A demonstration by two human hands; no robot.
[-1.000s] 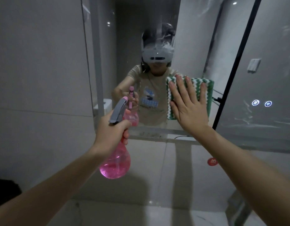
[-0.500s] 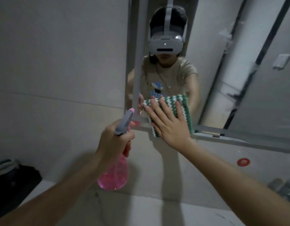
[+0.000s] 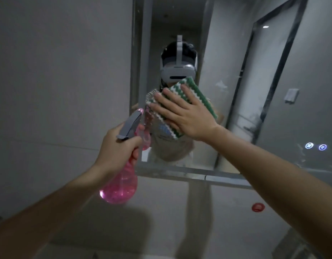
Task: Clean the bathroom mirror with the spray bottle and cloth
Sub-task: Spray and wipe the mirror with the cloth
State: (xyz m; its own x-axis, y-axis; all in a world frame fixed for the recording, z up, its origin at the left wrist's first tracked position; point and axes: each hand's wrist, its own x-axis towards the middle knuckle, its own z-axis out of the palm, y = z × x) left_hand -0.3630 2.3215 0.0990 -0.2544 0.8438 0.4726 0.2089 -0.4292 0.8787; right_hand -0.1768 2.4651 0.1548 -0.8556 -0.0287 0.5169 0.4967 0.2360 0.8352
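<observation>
Covering much of the green-and-white zigzag cloth, the right hand presses it flat-fingered against the mirror. The left hand grips the neck of the translucent pink, bulb-bodied spray bottle, which hangs before the mirror's lower-left corner, hiding its grey trigger. Streaks blur the glass.

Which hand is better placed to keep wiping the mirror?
Right. The right hand is pressed flat on the green and white cloth against the mirror; the left hand grips the pink spray bottle.
</observation>
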